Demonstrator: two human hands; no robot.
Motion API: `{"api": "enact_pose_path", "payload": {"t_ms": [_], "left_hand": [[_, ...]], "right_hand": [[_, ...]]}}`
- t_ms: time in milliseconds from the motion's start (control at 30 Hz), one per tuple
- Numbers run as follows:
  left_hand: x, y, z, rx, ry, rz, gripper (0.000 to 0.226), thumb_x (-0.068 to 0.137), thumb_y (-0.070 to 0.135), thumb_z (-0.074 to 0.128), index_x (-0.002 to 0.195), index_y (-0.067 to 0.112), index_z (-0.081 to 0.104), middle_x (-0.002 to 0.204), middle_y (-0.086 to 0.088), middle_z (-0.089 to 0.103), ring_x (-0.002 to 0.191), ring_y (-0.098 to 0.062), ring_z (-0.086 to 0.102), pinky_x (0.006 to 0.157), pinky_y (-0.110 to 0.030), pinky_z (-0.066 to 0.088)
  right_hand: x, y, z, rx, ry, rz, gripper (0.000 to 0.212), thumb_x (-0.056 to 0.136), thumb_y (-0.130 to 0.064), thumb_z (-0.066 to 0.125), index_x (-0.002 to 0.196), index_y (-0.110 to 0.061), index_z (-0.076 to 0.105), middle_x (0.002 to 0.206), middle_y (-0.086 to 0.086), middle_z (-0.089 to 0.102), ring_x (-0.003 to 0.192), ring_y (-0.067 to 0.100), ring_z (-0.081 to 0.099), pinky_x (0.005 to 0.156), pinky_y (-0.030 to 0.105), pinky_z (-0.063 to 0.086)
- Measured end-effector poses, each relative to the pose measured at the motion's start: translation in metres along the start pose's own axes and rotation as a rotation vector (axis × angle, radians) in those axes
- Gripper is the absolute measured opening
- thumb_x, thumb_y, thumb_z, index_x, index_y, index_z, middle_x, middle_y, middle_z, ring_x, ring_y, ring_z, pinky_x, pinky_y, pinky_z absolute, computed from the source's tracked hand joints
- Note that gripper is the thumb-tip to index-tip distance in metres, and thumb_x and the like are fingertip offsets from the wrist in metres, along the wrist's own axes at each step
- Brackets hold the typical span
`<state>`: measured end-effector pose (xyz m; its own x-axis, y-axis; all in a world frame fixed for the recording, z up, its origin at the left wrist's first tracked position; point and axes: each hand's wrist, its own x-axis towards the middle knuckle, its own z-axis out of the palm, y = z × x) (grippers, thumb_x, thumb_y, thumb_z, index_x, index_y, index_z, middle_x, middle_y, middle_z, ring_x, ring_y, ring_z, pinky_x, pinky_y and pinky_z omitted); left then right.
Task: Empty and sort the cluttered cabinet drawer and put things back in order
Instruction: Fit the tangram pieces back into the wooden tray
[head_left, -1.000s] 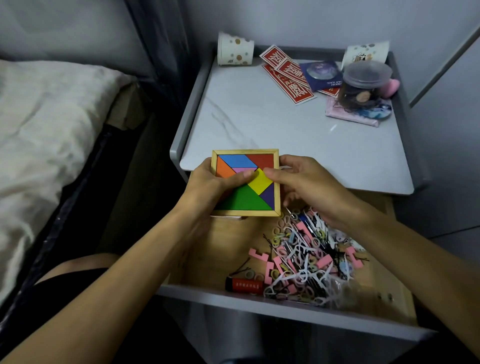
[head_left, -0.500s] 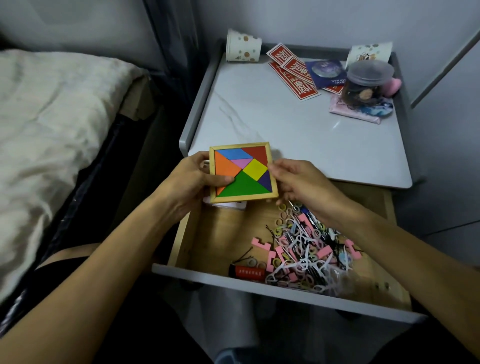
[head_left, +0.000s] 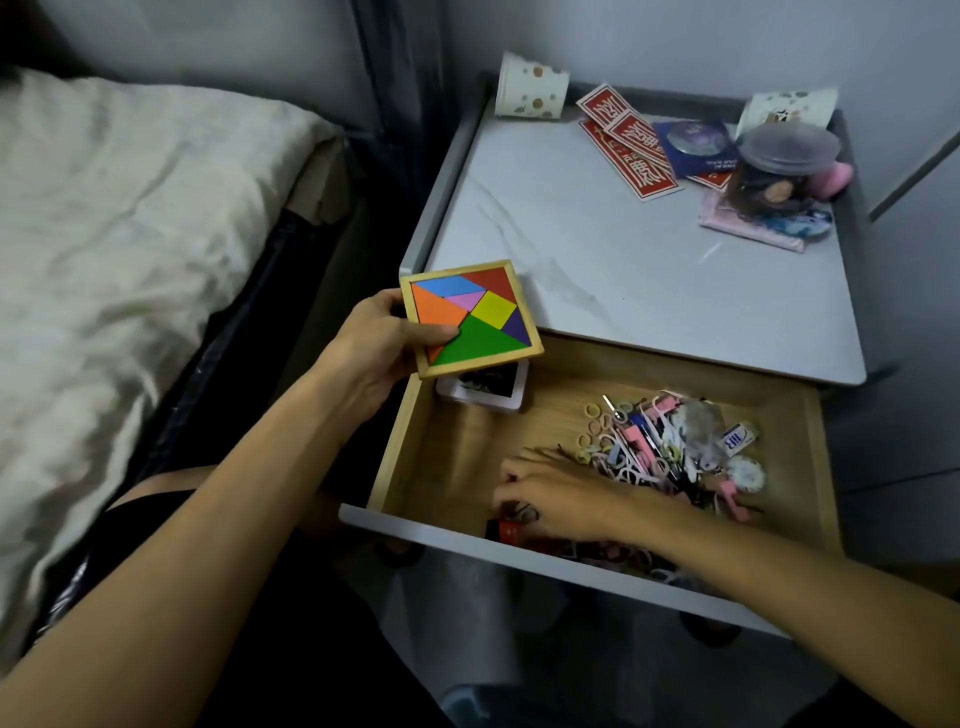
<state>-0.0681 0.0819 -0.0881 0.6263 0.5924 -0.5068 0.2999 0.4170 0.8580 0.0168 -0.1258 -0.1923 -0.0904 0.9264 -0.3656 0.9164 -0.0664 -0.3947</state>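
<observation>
Beside the bed (head_left: 130, 234), our cabinet (head_left: 623, 270) stands with its drawer (head_left: 457, 447) open, and clutter (head_left: 670, 441) fills the drawer's right half. Our left hand (head_left: 374, 348) grips the puzzle (head_left: 470, 317) by its left edge, thumb on top, over the drawer's back left corner. Our right hand (head_left: 561, 501) rests at the clutter's front edge, blurred; we cannot tell whether its fingers hold anything.

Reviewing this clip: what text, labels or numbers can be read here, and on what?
No text can be quoted.
Red cards: large white characters, too blurred to read.
Blue booklet: small white line, too small.
White packet in the drawer: blue print, blurred.
</observation>
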Motion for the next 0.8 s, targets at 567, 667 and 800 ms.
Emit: {"api": "enact_pose_path", "payload": {"t_ms": [567, 667, 800], "left_hand": [[0.005, -0.01, -0.003, 0.268, -0.155, -0.101, 0.053, 0.076, -0.009, 0.072, 0.123, 0.015, 0.061, 0.119, -0.014, 0.068, 0.111, -0.032, 0.066, 0.098, -0.052, 0.052], [0.005, -0.011, -0.005, 0.319, -0.204, -0.125, 0.051, 0.077, -0.004, 0.074, 0.119, 0.021, 0.063, 0.117, -0.012, 0.07, 0.107, -0.03, 0.068, 0.098, -0.05, 0.053], [0.006, -0.015, -0.007, 0.602, -0.019, 0.004, 0.063, 0.077, 0.036, 0.079, 0.132, 0.018, 0.055, 0.114, -0.012, 0.068, 0.095, -0.027, 0.069, 0.081, -0.042, 0.058]], "right_hand": [[-0.014, 0.011, -0.092, 1.397, 0.561, 0.414, 0.022, 0.099, -0.024, 0.054, 0.092, -0.009, 0.069, 0.072, -0.004, 0.067, 0.054, 0.007, 0.052, 0.047, 0.02, 0.033], [-0.011, 0.006, -0.095, 1.397, 0.463, 0.441, 0.011, 0.096, -0.01, 0.059, 0.089, -0.004, 0.064, 0.064, 0.0, 0.065, 0.047, 0.005, 0.051, 0.04, 0.016, 0.037], [-0.013, 0.001, -0.073, 1.488, 0.289, 0.521, 0.009, 0.094, -0.005, 0.06, 0.088, 0.002, 0.063, 0.067, 0.009, 0.069, 0.054, 0.011, 0.061, 0.054, 0.019, 0.052]]}}
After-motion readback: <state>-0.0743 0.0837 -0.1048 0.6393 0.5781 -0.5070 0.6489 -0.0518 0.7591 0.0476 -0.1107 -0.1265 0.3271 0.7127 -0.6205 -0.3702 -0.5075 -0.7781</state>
